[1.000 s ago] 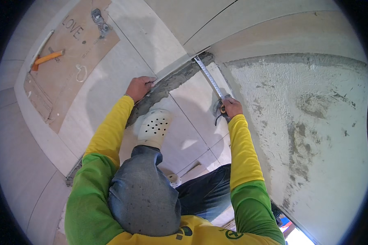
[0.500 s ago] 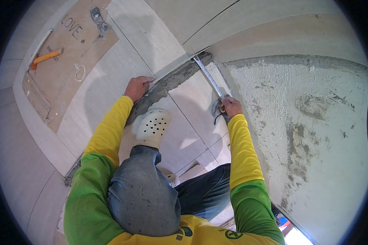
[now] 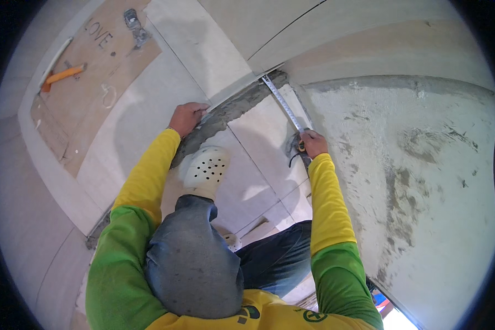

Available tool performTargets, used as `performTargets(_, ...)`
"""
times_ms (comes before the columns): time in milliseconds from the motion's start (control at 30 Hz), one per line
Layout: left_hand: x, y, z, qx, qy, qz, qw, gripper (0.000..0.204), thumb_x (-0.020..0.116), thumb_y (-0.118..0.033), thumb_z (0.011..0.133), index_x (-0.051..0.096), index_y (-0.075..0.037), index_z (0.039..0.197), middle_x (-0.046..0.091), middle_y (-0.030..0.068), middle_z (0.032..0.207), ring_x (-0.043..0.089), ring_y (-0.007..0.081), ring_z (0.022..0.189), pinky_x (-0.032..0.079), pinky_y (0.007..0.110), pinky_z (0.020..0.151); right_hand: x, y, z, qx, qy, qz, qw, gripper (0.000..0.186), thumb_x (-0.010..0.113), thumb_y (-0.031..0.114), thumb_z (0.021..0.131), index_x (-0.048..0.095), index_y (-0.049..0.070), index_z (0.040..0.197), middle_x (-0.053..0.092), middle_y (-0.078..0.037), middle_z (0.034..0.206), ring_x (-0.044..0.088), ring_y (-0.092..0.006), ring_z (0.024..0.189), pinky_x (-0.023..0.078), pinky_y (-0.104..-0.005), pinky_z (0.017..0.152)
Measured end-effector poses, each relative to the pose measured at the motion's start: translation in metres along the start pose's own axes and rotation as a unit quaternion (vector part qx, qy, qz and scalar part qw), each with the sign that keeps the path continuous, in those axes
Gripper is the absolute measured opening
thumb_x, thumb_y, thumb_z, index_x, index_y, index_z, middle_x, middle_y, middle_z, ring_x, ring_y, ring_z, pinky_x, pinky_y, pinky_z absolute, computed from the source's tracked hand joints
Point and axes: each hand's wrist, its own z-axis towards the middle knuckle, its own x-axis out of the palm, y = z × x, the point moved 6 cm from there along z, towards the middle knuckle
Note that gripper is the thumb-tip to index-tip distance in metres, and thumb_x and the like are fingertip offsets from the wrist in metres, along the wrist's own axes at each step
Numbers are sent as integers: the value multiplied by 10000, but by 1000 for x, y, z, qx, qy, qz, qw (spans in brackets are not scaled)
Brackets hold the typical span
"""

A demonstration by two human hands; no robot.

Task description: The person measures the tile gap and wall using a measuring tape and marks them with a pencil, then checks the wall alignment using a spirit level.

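My right hand [image 3: 315,144] is closed round a tape measure [image 3: 301,146] with a dark and orange case and a dangling black strap. Its blade [image 3: 282,102] runs out over the floor tile [image 3: 264,118] to a thin pale strip [image 3: 237,94] along the raised tile edge. At the near end of that strip, my left hand [image 3: 186,119] has its thumb and fingers pinched together on it. Between the strip and the lower floor tiles lies a band of rough grey mortar [image 3: 214,121].
A brown cardboard sheet [image 3: 102,60] lies on the large pale tiles at the far left. An orange-handled tool [image 3: 66,73] and a dark grey object [image 3: 136,26] rest on it. At right rises a rough, mortar-smeared white wall [image 3: 368,165]. My pale clog [image 3: 207,168] stands beside the mortar.
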Motion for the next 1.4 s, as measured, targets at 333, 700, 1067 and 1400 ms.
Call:
performTargets(333,3,-8,7,24,20,43,999,229,583,-156,859,682,-106,1059,664,168,994,643,327,887,508,368,812,52,-19,-60,9,95,92,991,251,580,252,837,693,29,863,638,-56,686,604,-131,666,484,-281,635)
performTargets(700,0,-3,3,26,2,39,999,211,569,-139,854,691,-117,1025,669,143,980,639,338,860,514,393,800,117,5,-113,41,176,42,983,238,599,238,829,678,16,853,638,-52,708,595,-125,650,482,-275,636)
performTargets(1067,-1,-6,1,3,9,48,999,207,597,-135,852,690,-112,1036,669,144,1008,643,321,896,516,361,821,115,18,-122,90,167,95,977,262,575,250,846,666,4,835,653,-70,713,617,-146,667,494,-292,651)
performTargets(1400,0,-7,1,13,9,42,999,210,603,-146,858,690,-123,1048,668,137,1026,645,310,904,511,361,835,116,14,-120,55,148,52,986,280,590,284,842,676,18,852,659,-78,727,618,-164,668,494,-297,662)
